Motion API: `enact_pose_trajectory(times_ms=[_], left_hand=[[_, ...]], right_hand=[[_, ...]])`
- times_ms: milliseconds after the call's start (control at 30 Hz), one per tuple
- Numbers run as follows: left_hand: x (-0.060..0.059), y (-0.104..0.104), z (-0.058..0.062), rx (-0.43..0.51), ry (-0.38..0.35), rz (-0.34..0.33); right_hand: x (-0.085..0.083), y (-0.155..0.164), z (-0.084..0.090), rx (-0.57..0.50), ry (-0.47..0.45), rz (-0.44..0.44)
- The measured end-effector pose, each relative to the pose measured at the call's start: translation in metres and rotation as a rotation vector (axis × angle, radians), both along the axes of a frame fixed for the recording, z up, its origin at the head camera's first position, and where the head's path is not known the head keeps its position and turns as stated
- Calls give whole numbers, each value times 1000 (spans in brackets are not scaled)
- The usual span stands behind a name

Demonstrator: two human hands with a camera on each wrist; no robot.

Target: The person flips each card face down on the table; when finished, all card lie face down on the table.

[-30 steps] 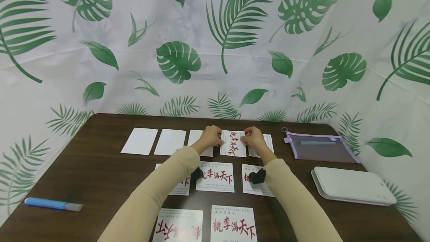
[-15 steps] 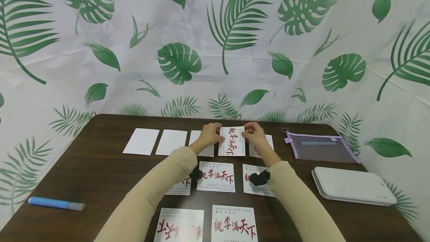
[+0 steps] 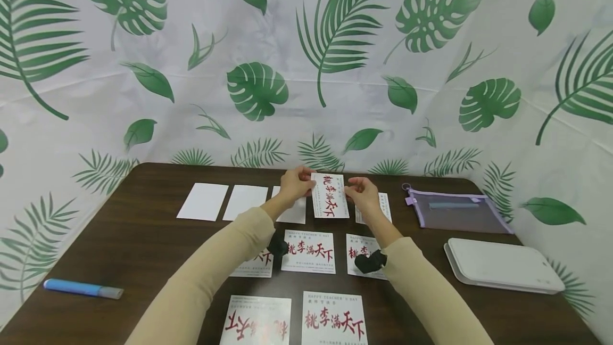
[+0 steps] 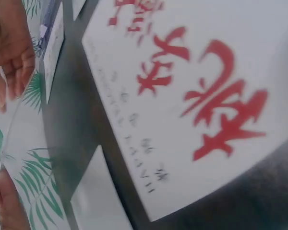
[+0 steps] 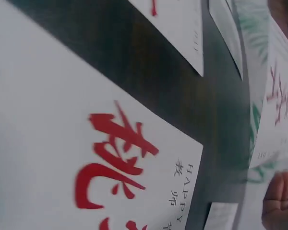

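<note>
Both hands, left hand (image 3: 296, 185) and right hand (image 3: 360, 194), pinch the card (image 3: 329, 195), now lifted higher off the table (image 3: 139, 238), tilting upright.

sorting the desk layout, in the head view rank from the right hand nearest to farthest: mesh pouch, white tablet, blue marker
1. mesh pouch, just to the right hand's right, at the table's back.
2. white tablet, right and nearer the camera.
3. blue marker, far left edge.
</note>
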State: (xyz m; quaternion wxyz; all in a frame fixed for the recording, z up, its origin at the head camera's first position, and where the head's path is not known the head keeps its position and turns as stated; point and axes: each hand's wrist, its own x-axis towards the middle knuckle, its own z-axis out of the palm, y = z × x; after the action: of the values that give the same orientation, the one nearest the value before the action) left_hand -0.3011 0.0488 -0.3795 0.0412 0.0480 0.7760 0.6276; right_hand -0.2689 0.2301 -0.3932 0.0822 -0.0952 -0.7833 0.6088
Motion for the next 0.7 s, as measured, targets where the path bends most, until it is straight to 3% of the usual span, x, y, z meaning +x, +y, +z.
enact_pose_trajectory(times_ms=[100,200,367,567,700], left_hand=[[0,3,4,40,47,54],[1,9,7,42,103,108],[4,18,13,83,151,140],[8,22,24,167,193,71],[10,19,26,71,251,72]], right_hand=[[6,-13,3,194,125,12],[13,-28,4,361,242,78],[19,-42,4,532,379,126],[20,-39,8,616,552,78],[20,-32,13,562,588,25]])
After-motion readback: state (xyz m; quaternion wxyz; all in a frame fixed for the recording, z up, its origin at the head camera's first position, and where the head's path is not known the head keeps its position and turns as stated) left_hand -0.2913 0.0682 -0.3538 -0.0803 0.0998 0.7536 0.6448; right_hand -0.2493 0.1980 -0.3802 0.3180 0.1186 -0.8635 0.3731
